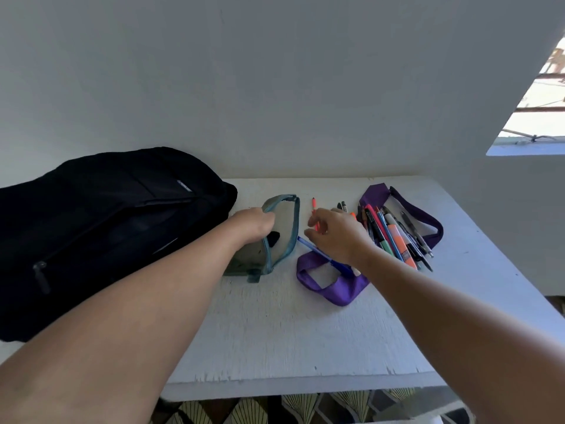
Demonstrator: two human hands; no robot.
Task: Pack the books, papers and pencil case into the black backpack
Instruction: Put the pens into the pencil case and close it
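On the white painted tabletop (275,332), at its far left, lies the black fabric backpack (101,228), flat on its side against the pale wall, one zip partly open along the top. Just right of it sits the grey-green soft pencil case with teal zip edging (279,231), its mouth gaping wide; the left hand (255,224) grips the near left rim of that opening, fingers curled over the edge and holding it apart. Inside the case only a small dark shape shows by the fingers, too unclear to name. Beside the case an orange pen (314,206) lies on the table pointing toward the wall, and the right hand (331,234) hovers over its lower half, fingers loosely bent and spread, holding nothing that I can see; whether the fingertips touch the pen I cannot tell. A blue pen (308,244) lies slantwise under that hand, its tip close to the pencil case and its far end passing over a purple webbing strap loop (324,283). Further right, a heap of mixed pens and highlighters (394,237), orange, green, blue and black, rests on a purple-trimmed pouch (428,221) lying open and flat. No books or papers show on the table.
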